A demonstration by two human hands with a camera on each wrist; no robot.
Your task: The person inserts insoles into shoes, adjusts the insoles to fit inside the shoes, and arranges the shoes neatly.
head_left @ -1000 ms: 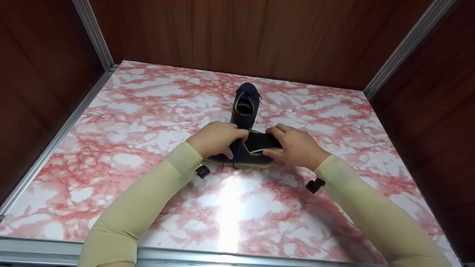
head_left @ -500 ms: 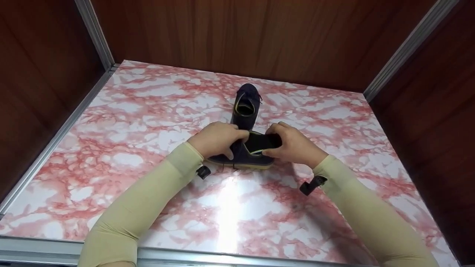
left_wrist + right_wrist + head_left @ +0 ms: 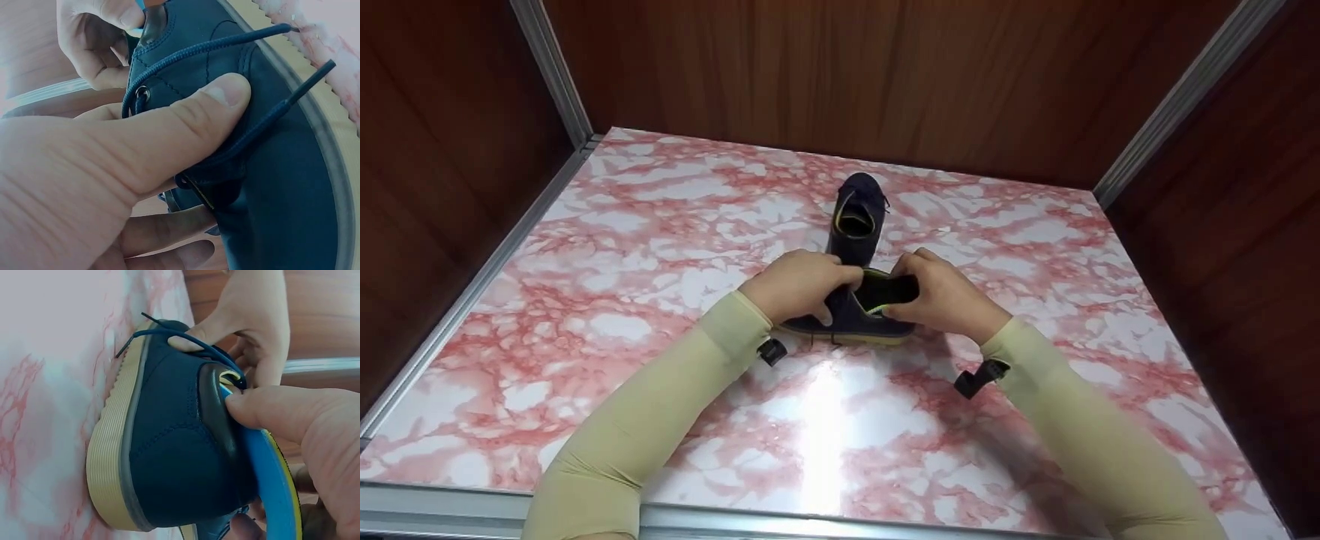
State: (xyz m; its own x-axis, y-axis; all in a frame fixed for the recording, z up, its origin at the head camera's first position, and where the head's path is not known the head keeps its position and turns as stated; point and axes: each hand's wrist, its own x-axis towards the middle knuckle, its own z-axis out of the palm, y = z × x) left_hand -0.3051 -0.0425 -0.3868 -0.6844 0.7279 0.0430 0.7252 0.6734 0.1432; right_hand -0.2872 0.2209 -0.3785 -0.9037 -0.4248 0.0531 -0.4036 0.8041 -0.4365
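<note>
On the left, the left hand (image 3: 802, 286) clamps the front of a dark blue lace-up shoe (image 3: 859, 322), its thumb over the eyelet flap and its fingers round the other side. The shoe lies across the counter (image 3: 510, 330), sole down, toe pointing left; a loose shoelace (image 3: 211, 46) trails down its near side. Just behind stands a matching shoe (image 3: 853, 244), upright with its toe pointing away; whether the two touch is hard to tell. On the right, the right hand (image 3: 946, 296) pinches an insole (image 3: 273, 475), blue underneath with a yellow edge, thumb and fingers curled at its two sides, part of it within the shoe's mouth and the heel end outside. The insole could buckle or bunch if pushed at this tilt, or its edge could catch on the collar; the tongue might fold under it, though the left hand hides that part. Should the left hand's hold slacken, a push could skid the shoe leftwards. Compared with a second ago, the right hand sits slightly further left and the insole reaches deeper, less of it showing, while the left hand and both shoes look almost unmoved.
</note>
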